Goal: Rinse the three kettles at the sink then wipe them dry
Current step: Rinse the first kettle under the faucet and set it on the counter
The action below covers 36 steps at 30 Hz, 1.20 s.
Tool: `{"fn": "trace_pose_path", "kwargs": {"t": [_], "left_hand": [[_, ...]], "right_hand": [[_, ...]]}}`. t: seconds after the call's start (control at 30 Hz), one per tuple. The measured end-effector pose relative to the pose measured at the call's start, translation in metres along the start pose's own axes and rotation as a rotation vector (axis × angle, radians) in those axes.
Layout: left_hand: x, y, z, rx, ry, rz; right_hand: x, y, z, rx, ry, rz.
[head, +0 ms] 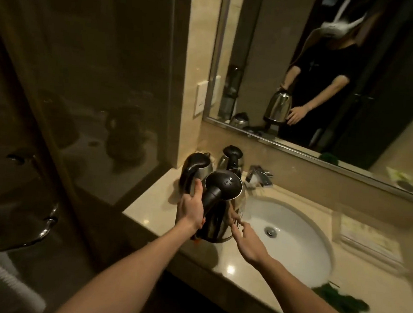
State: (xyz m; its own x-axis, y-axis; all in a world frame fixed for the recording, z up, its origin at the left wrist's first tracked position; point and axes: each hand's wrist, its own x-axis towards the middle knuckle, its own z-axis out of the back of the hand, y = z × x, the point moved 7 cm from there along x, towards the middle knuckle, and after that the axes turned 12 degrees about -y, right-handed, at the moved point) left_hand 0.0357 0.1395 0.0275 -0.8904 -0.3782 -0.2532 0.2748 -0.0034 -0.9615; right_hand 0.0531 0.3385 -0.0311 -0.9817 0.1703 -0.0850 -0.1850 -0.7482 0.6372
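The left hand (191,209) has its grip closed round the black handle (211,198) of the nearest kettle (224,187), which it holds upright over the table (155,202) at the left rim of the sink (300,243). I cannot tell whether its base is lifted clear. The right hand (250,243) is open, fingers straight, tips at the kettle's steel side. The basin lies right of the kettle and the faucet (259,176) beyond it, so the coming move is likely a short carry rightward and forward under the spout. That side looks free. On the left, a second kettle (196,168) and a third kettle (231,158) stand close behind, hard against a glass partition (95,70), so there is little room to swing.
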Motion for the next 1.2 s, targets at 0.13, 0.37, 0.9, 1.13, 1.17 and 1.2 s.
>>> {"fn": "trace_pose_path", "kwargs": {"t": [0.13, 0.37, 0.9, 1.13, 1.17, 1.2], "left_hand": [[-0.008, -0.001, -0.049, 0.012, 0.033, -0.008], [-0.01, -0.012, -0.134, 0.117, 0.041, -0.096], [0.019, 0.01, -0.23, 0.227, -0.032, -0.07], [0.024, 0.021, -0.223, 0.225, -0.06, 0.027], [0.025, 0.022, -0.222, 0.212, -0.054, 0.041], [0.026, 0.022, -0.221, 0.204, -0.047, 0.042]], "right_hand": [[0.005, -0.033, 0.055, -0.129, -0.14, -0.004], [0.054, -0.027, 0.156, -0.081, -0.46, 0.208], [0.127, -0.056, 0.169, 0.104, -0.522, 0.104], [0.112, -0.014, 0.169, 0.053, -0.583, 0.378], [0.109, -0.011, 0.168, 0.07, -0.571, 0.397], [0.106, -0.008, 0.167, 0.105, -0.563, 0.413]]}}
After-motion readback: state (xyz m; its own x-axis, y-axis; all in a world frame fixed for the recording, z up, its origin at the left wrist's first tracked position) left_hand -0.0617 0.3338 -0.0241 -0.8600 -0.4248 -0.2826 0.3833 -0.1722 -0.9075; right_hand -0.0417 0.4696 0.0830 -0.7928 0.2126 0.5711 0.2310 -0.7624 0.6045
